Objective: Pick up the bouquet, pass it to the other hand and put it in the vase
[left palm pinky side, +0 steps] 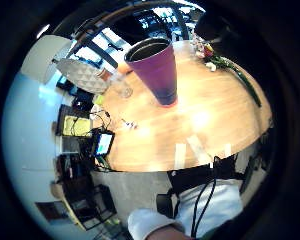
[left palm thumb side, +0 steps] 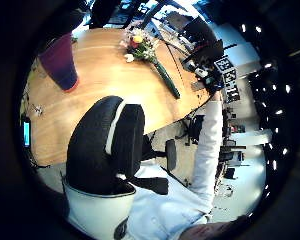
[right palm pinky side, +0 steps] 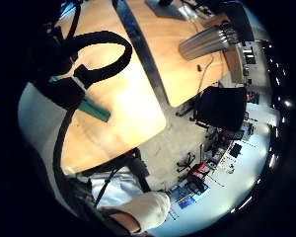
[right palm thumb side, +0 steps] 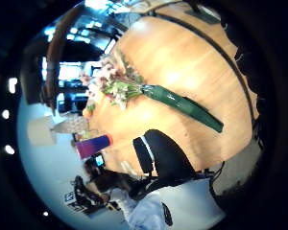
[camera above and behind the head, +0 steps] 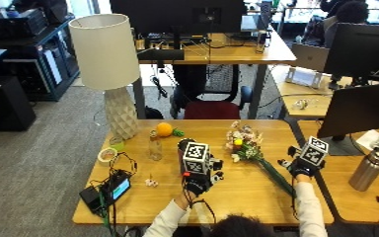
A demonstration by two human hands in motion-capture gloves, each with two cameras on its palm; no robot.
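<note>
The bouquet (camera above and behind the head: 245, 145) lies flat on the wooden table (camera above and behind the head: 242, 200), flowers toward the far side and its green-wrapped stems (camera above and behind the head: 276, 178) toward the person. My right hand (camera above and behind the head: 299, 169) hovers just right of the stem end, fingers (right palm pinky side: 103, 52) loosely curled and holding nothing. The stem tip (right palm pinky side: 94, 109) shows under that palm. My left hand (camera above and behind the head: 199, 183) hangs over the table's middle, holding nothing. The purple vase (left palm pinky side: 157, 70) stands upright just beyond it, mostly hidden in the outside view. From the right palm, the whole bouquet (right palm thumb side: 149, 93) and the vase (right palm thumb side: 93, 145) are in sight.
A white lamp (camera above and behind the head: 107, 64) stands at the far left with an orange (camera above and behind the head: 165, 129), a glass bottle (camera above and behind the head: 154, 148) and a tape roll (camera above and behind the head: 107, 154) near it. A small screen with cables (camera above and behind the head: 114, 190) sits front left. A metal bottle (camera above and behind the head: 365, 170) stands on the neighbouring desk.
</note>
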